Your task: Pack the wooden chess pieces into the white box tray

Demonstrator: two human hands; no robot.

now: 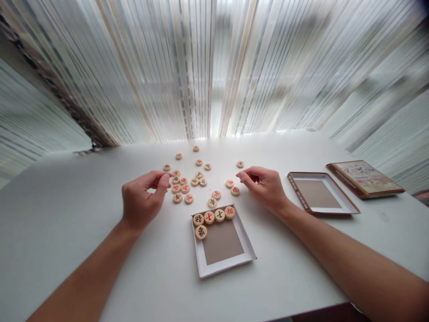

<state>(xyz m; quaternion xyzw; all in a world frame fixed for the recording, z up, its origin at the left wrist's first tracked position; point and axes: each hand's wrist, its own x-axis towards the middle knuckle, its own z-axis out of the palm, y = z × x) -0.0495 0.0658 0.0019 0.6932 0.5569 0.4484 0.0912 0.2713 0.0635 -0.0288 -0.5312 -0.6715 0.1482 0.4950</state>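
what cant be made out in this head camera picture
In the head view:
Character on the farthest round, pale wooden disc: too small.
Bare right hand: palm mostly hidden behind thumb and knuckles.
Print on the brown rectangular box with a picture cover: small, blurred.
Scene beyond the sheer, striped fabric curtain: blurred by the fabric.
Dark reddish shape: cut off by the bottom edge.

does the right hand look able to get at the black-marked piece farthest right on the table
Most likely yes: the piece lies apart from the others, close beyond the right hand, and no box or other piece stands between them.
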